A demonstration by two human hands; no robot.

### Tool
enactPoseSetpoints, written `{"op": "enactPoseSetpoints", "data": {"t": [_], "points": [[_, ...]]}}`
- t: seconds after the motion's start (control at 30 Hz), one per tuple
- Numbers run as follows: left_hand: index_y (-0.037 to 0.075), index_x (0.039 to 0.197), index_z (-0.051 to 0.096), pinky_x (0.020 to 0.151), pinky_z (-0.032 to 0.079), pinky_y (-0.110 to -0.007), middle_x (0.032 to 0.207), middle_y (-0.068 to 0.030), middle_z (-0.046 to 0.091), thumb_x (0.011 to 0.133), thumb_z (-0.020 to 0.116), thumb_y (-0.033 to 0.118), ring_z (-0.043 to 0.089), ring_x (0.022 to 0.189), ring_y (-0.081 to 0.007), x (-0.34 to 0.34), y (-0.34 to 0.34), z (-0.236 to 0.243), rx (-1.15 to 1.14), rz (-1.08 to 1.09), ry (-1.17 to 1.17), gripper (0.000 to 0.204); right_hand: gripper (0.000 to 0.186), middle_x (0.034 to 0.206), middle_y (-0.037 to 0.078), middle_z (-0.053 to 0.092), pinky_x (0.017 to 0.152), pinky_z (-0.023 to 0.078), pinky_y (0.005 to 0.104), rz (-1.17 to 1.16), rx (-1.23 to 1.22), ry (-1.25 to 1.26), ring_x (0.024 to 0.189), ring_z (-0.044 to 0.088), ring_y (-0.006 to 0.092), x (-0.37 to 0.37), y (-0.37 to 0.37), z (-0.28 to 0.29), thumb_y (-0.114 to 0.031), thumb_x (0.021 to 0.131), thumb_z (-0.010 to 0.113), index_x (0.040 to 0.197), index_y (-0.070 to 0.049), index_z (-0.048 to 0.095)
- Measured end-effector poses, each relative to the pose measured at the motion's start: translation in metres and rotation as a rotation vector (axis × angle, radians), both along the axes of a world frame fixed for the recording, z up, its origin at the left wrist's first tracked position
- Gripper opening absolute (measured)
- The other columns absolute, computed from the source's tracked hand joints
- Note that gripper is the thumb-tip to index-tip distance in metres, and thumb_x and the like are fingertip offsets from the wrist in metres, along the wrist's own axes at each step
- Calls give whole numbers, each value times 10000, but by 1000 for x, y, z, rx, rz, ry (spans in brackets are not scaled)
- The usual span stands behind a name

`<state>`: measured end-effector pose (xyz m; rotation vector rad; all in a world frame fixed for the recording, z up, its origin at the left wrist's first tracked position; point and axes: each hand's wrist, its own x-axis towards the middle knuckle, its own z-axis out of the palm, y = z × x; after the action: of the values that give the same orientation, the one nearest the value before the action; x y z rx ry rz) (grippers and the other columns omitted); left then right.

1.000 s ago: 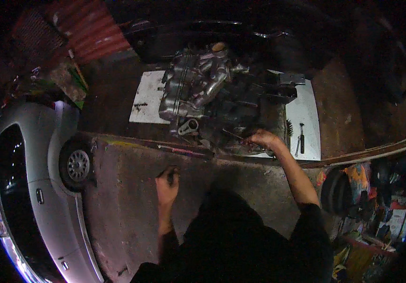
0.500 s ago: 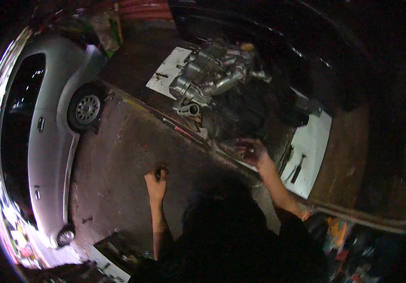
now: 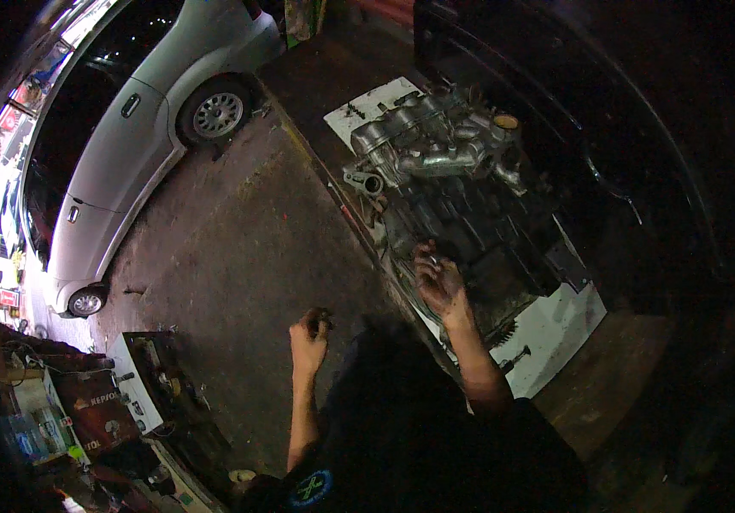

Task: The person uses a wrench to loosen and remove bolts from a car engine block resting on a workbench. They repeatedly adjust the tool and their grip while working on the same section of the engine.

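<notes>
a small dark part (image 3: 323, 318), too small and dim to identify, sits pinched in the curled fingers of the left hand (image 3: 308, 339), held low over the bare concrete floor (image 3: 239, 256) just left of the person's dark-clothed body. the right hand (image 3: 440, 280) reaches forward onto the near edge of a grimy engine block (image 3: 479, 235), its fingers loosely bent and slightly apart around something small and pale that cannot be made out. the engine lies on a white sheet (image 3: 555, 329) spread on the ground, with its silver intake manifold (image 3: 423, 150) at the far end and a loose tool (image 3: 514, 357) lying on the sheet's near corner. beyond the open floor, a silver car (image 3: 128, 154) is parked at the upper left, its wheels facing the work area. at the lower left stands a cluttered stand of oil containers and boxes (image 3: 94, 410).
</notes>
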<state>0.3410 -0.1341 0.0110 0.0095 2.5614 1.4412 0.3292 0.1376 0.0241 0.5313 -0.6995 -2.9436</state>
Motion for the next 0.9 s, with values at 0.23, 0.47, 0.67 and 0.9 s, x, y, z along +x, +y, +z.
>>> {"op": "enactPoseSetpoints", "data": {"t": [0.23, 0.47, 0.67, 0.9], "points": [[-31, 920, 592, 644, 464, -308, 779, -186, 625, 806, 495, 40, 634, 717, -244, 1, 21, -1, 24, 9, 18, 166, 248, 866, 130, 479, 596, 440, 305, -85, -70, 16, 702, 453, 203, -36, -2, -22, 76, 781, 404, 1028, 59, 425], [-28, 906, 589, 655, 470, -312, 775, -176, 624, 801, 493, 44, 636, 706, -250, 13, 15, -5, 0, 25, 17, 159, 224, 917, 141, 553, 687, 457, 324, 22, -27, 31, 779, 520, 235, -71, -22, -23, 38, 843, 391, 1036, 31, 506], [-20, 914, 594, 656, 477, -310, 776, -168, 629, 809, 489, 43, 638, 699, -244, 16, 5, -3, 5, 64, 4, 161, 193, 892, 80, 560, 643, 445, 292, 40, 188, 179, 788, 529, 192, -107, -36, -73, -61, 895, 435, 1041, -44, 561], [-27, 926, 595, 630, 474, -307, 752, -171, 630, 820, 496, 52, 637, 685, -232, 4, -3, 7, -17, 98, 13, 165, 149, 999, 118, 572, 637, 526, 260, 22, 369, -225, 749, 578, 201, -122, -57, -70, -129, 888, 518, 1018, -85, 576]]}}
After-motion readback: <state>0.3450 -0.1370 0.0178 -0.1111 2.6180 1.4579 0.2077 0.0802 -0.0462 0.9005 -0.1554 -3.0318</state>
